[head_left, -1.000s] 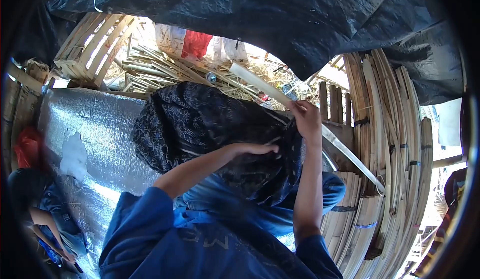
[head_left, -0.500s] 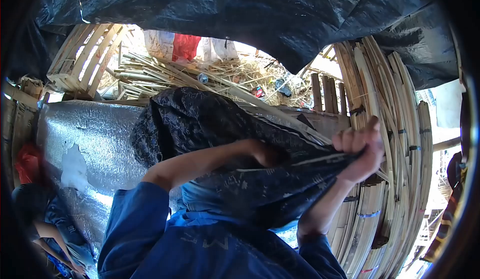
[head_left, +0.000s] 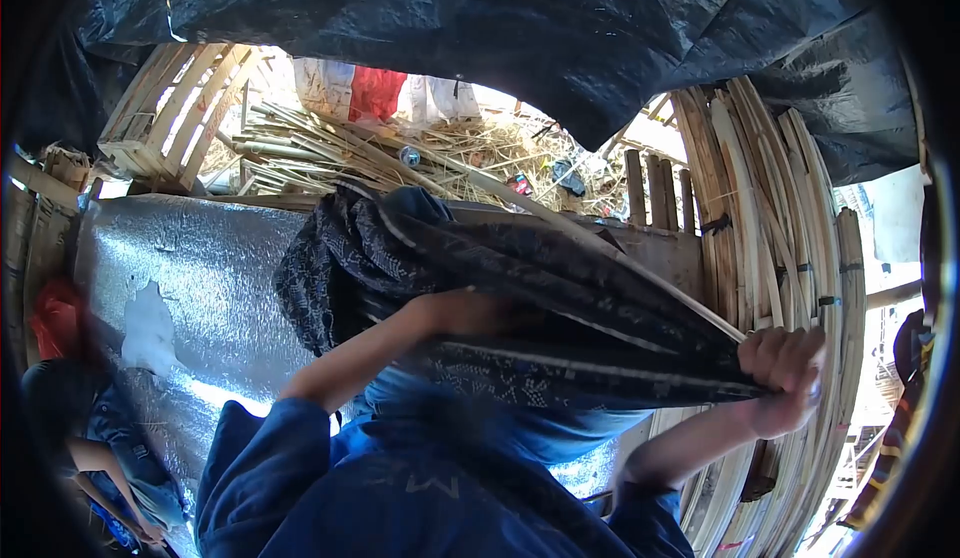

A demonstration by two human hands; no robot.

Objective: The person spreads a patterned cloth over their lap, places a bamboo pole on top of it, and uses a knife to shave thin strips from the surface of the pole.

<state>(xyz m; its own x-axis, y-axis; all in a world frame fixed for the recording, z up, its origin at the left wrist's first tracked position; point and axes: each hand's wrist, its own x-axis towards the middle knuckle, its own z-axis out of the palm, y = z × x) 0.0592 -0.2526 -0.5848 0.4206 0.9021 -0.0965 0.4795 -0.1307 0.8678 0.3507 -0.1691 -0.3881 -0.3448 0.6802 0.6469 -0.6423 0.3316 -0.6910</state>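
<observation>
A dark cloth with a pale woven pattern (head_left: 600, 288) is stretched across in front of me, over my lap. My right hand (head_left: 785, 378) is closed in a fist around its gathered end, out at the right. My left hand (head_left: 470, 313) reaches into an open fold between the cloth's two pale-lined edges. Its fingers are hidden in the dark fold and smeared by motion. At the left, the cloth bunches up over what looks like my raised knee.
Silvery foil sheeting (head_left: 210, 268) covers the surface at left, where another person's arms (head_left: 110, 473) show. Bundled wooden slats (head_left: 745, 258) stand at right. A slatted crate (head_left: 170, 108) and loose sticks (head_left: 310, 153) lie beyond. Black tarpaulin (head_left: 450, 18) hangs overhead.
My right hand has moved right and down, drawing the cloth's end out longer and tauter. My left hand has shifted left within the fold.
</observation>
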